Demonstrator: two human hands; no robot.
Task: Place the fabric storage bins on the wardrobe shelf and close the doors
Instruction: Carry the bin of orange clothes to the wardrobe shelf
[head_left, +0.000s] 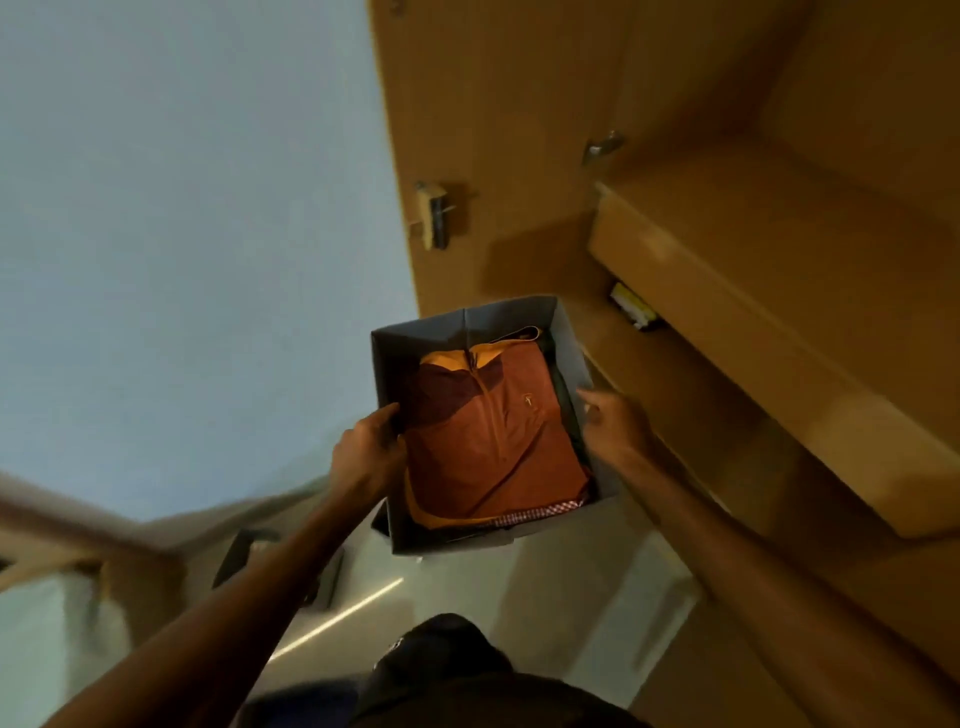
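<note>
Wardrobe shelf (779, 312): thick, pale wood, wardrobe standing open around it.

Fabric bin (467, 325): grey, open-topped, held in the air in front of the shelf and lower than its front edge. It was near the shelf, not resting on it.

Contents: a folded rust-and-orange top (493, 441) lay uppermost. A strip of checked cloth (540, 512) showed under it at the side farthest from the shelf.

Left grip (369, 452): clamped on the bin wall away from the shelf, thumb hooked over the rim and inside.

Right grip (615, 421): held the bin wall nearest the shelf, thumb at the rim, fingers out of sight behind the wall.

Under the shelf, on the next board down, sat a small yellow-and-white item (631, 306), too blurred to name.

A metal hinge plate (434, 213) sat on the wooden panel beyond the shelf's end.

Well away from the shelf, down on the floor (545, 597), was a second dark bin (244, 556), blurred.
</note>
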